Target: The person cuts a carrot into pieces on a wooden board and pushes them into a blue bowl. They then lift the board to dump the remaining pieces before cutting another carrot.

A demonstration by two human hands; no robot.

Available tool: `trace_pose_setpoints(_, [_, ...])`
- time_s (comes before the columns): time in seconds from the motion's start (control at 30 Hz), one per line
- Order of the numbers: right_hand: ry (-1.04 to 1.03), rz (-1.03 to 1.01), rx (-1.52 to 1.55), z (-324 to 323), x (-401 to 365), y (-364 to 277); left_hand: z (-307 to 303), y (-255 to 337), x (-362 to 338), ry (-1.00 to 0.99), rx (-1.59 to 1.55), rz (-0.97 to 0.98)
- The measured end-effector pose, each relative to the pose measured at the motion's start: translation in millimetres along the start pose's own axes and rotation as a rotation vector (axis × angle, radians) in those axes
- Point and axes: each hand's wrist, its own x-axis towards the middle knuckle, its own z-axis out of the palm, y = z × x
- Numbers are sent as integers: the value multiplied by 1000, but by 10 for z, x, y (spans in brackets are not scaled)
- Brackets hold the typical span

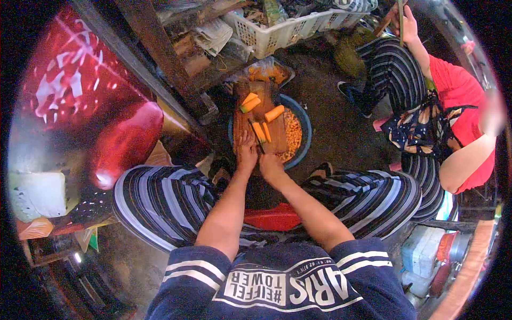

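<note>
A brown wooden cutting board (274,143) lies across a blue basin (308,128). Diced orange bits (293,133) fill the basin on the right. On the board are thick orange pieces, apparently carrot (274,113), one with a greenish end (249,104). My right hand (271,164) is closed round the handle of a knife (260,145), its dark blade pointing away along the left side of two cut carrot sticks (261,132). Close by on the left, my left hand (246,152) rests on the board with fingers bent down; whatever lies under them is hidden.
Beyond the board stands a tray with orange pieces (269,73), and behind it a white plastic crate (288,33). Another person in a red top (466,69) sits at the right, one hand (409,26) raised. Wooden beams (154,48) and a red printed sheet (90,90) flank the left.
</note>
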Motion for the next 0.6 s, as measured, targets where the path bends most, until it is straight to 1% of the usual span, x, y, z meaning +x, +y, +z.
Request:
trace_pose_setpoints(0.07, [90,83,-13,124,-11,17,83,-96,8,-1,10,3])
trace_pose_setpoints(0.1, [94,87,-13,32,-34,-20,169,-199,5,17,-47,13])
trace_pose_setpoints(0.17, [-125,32,2,-251,-95,-148,190,-217,-12,31,-104,40])
trace_pose_setpoints(0.2, [-106,26,4,-240,-67,-138,158,-200,-15,20,-76,40])
trace_pose_setpoints(0.27, [148,-31,-30,-84,-79,-41,67,-87,-5,-3,-45,5])
trace_pose_setpoints(0.3, [149,-30,-30,-205,-94,-76,21,-26,20,-4,-45,6])
trace_pose_setpoints(0.37, [68,-17,124,-585,-148,-185,-9,43,20,-37,-244,-140])
trace_pose_setpoints(0.4, [63,-13,123,-612,-104,-138,18,56,10,-41,-245,-145])
trace_pose_setpoints(0.47, [255,-105,234,-688,88,-55,90,91,71,29,-223,-219])
trace_pose_setpoints(0.5, [252,-102,236,-741,182,-29,17,261,114,25,-221,-221])
trace_pose_setpoints(0.53, [214,6,310,-823,276,-16,-155,578,180,3,-49,-301])
trace_pose_setpoints(0.57, [176,114,382,-874,382,-4,-220,770,236,-20,122,-378])
trace_pose_setpoints(0.6, [175,118,380,-858,498,26,-38,666,244,41,259,-334])
